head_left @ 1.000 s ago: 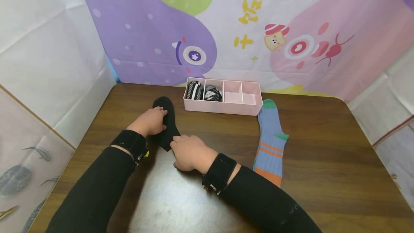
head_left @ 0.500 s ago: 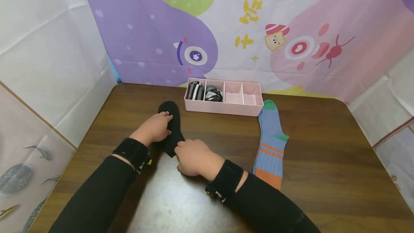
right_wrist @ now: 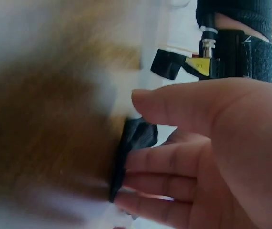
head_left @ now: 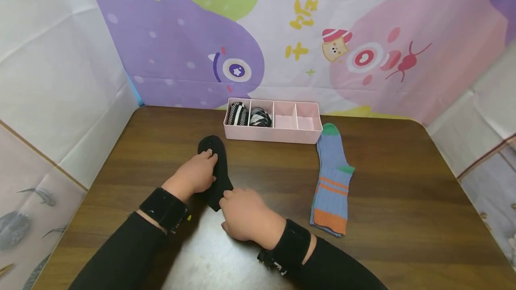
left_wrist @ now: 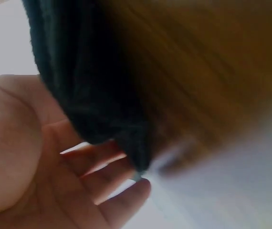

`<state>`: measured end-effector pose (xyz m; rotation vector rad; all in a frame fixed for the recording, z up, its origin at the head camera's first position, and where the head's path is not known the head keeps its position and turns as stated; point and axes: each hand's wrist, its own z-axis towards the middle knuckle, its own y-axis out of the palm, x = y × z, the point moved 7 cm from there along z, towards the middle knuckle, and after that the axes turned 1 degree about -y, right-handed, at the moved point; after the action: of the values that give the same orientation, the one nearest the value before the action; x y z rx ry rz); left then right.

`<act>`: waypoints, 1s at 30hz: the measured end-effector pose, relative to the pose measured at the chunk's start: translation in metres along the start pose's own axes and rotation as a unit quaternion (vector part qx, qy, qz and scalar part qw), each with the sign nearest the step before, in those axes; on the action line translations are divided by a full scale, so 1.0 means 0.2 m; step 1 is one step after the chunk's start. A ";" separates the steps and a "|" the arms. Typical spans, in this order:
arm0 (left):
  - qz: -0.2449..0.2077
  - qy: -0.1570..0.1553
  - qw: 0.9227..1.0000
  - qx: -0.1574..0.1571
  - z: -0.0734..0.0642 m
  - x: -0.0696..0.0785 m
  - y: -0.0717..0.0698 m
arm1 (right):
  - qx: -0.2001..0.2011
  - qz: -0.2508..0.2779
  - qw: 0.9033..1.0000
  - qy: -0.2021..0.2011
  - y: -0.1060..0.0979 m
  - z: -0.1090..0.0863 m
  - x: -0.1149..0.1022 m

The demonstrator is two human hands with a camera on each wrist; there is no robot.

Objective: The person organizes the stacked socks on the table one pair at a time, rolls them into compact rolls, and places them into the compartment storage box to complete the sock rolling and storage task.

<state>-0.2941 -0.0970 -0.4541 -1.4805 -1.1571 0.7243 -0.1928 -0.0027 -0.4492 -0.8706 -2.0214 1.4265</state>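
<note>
A black sock (head_left: 221, 171) lies flat on the brown table (head_left: 403, 200) in the head view, toe pointing away from me. My left hand (head_left: 194, 176) rests on its foot part with fingers spread loosely. At the cuff end, my right hand (head_left: 249, 215) touches the fabric with its fingertips. In the right wrist view the thumb (right_wrist: 150, 107) stands apart from the fingers, which extend against the edge of the sock (right_wrist: 136, 138). The left wrist view has the sock (left_wrist: 88, 71) draped along nearly straight fingers (left_wrist: 124, 200).
A pink divided box (head_left: 272, 135) stands at the table's back edge. Its two left compartments hold a rolled striped sock (head_left: 238, 114) and a rolled patterned sock (head_left: 260, 117). Blue socks (head_left: 332, 169) with green and orange parts lie to the right.
The black sock has slid nearer to me and slightly right, with both hands moving along on it. The head view has shifted a little; box and blue socks stay put.
</note>
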 end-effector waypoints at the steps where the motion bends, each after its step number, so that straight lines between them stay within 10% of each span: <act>1: 0.006 0.002 1.000 -0.003 0.00 0.02 0.00 | -0.002 0.002 1.000 0.001 0.00 -0.01 0.00; 30: 0.044 0.078 0.996 0.001 -0.04 0.54 0.07 | -0.059 0.098 0.993 0.028 0.02 -0.27 0.17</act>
<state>-0.2463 0.0020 -0.4497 -1.5665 -0.9772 0.6566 -0.1753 0.0583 -0.4343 -1.1746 -2.0399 1.3784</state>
